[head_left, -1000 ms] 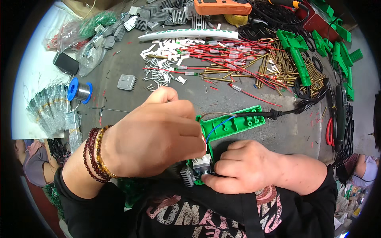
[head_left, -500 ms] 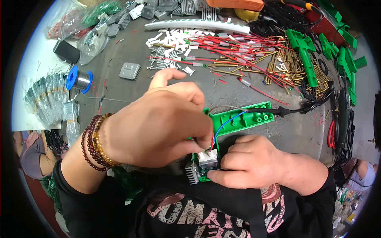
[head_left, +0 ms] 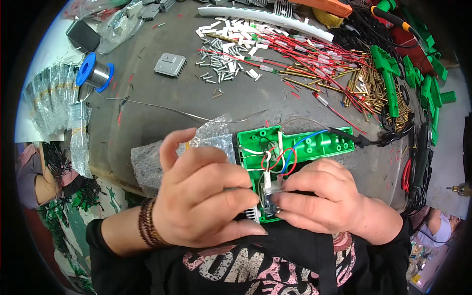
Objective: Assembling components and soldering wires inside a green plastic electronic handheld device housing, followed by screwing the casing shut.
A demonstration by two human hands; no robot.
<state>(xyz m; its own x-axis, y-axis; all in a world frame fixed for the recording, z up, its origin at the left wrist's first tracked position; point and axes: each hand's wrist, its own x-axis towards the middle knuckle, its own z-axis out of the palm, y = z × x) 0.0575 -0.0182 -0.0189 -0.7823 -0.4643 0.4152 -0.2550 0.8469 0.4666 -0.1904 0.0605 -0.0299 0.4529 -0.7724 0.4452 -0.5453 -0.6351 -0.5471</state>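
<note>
A green T-shaped plastic housing half (head_left: pixel 319 143) lies close to my body, with red, white, black and blue wires (head_left: pixel 290 156) inside. My left hand (head_left: pixel 206 196) is closed at its left side, index finger raised, with thumb and other fingertips against its near part. My right hand (head_left: pixel 322 199) pinches a small clear-and-black component (head_left: pixel 269 200) in the near end of the housing. Wires run into this part, and its lower side is covered by fingers. A grey finned metal piece (head_left: pixel 252 215) shows beneath my left fingers.
Solder wire from a blue spool (head_left: pixel 93 73) stretches across the table. Farther back lie screws (head_left: pixel 219 61), red-wired parts (head_left: pixel 295 54) and brass rods (head_left: pixel 361 88). A soldering iron (head_left: pixel 420 147) stands at right; a grey block (head_left: pixel 147 164) and plastic bag (head_left: pixel 214 135) sit left.
My left hand has drawn back left and nearer me, uncovering the housing and its wires. My right hand's fingers have closed on the component. The view has shifted slightly.
</note>
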